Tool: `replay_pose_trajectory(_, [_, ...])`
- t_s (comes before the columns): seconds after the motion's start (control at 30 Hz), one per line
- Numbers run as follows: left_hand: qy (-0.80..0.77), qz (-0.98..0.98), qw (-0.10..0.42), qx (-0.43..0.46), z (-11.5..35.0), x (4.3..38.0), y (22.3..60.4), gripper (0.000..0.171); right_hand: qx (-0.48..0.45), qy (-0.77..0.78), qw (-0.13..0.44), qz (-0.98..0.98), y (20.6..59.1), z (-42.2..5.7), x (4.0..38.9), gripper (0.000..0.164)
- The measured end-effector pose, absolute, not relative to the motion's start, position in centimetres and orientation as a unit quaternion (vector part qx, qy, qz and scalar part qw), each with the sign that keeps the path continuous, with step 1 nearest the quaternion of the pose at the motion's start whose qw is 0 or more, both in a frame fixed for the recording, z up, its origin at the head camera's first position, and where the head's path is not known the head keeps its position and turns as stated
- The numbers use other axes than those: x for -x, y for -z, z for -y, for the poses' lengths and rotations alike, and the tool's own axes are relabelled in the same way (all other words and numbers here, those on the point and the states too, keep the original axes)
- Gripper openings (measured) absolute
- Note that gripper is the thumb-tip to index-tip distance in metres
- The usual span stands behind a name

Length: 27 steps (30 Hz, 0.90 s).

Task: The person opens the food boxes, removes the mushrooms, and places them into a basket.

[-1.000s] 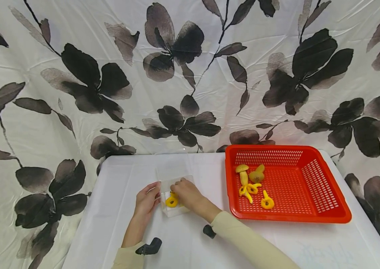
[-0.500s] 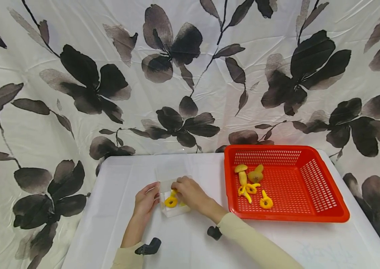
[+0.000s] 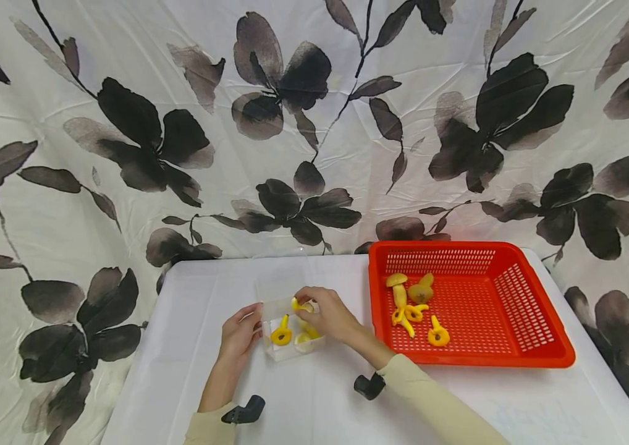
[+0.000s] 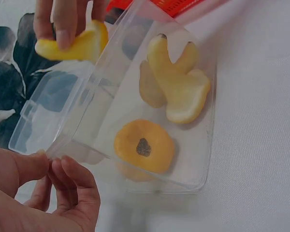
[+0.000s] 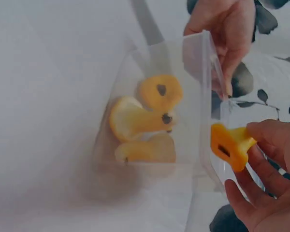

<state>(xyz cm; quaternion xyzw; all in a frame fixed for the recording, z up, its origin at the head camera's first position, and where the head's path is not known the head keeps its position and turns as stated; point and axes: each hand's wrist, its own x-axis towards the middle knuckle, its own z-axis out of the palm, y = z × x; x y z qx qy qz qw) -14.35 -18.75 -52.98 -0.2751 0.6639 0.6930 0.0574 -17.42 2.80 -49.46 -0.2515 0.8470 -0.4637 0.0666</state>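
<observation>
A clear plastic box [image 3: 287, 353] stands on the white table, its lid [image 4: 46, 113] folded back. My left hand [image 3: 238, 335] pinches the rim at the left side between thumb and fingers. My right hand [image 3: 330, 316] holds a yellow mushroom [image 5: 230, 145] between thumb and fingertips, at the box's far edge beside the opening. Inside the box, an orange-yellow mushroom [image 4: 147, 147] with a dark spot lies at the left. Paler forked-looking mushroom pieces [image 4: 181, 82] lie together at the right.
To the right stands a red perforated basket [image 3: 537, 321]. It holds a tan mushroom [image 3: 398, 290], a brownish lobed piece [image 3: 421, 289], a yellow branching piece [image 3: 406, 315] and a yellow mushroom [image 3: 438, 334]. A floral cloth [image 3: 314, 123] hangs behind the table.
My right hand has drawn up and slightly right from inside the box, bringing the yellow mushroom into sight in its fingers. The pale mushrooms below are uncovered. My left hand keeps its hold.
</observation>
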Motion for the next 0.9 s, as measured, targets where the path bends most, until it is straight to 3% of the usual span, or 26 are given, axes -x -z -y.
replay_pose_trajectory(0.3, [-0.688, -0.668, 0.060, 0.278, 18.9, 14.2, 53.0, 0.043, 0.216, 0.543, 0.045, -0.810, 48.7, -5.6, 17.6, 0.018])
replay_pose_trajectory(0.9, [-0.694, -0.667, 0.053, 0.264, 18.8, 14.4, 53.2, 0.041, 0.112, 0.569, 0.026, -0.814, 47.6, -12.9, 17.1, 0.030])
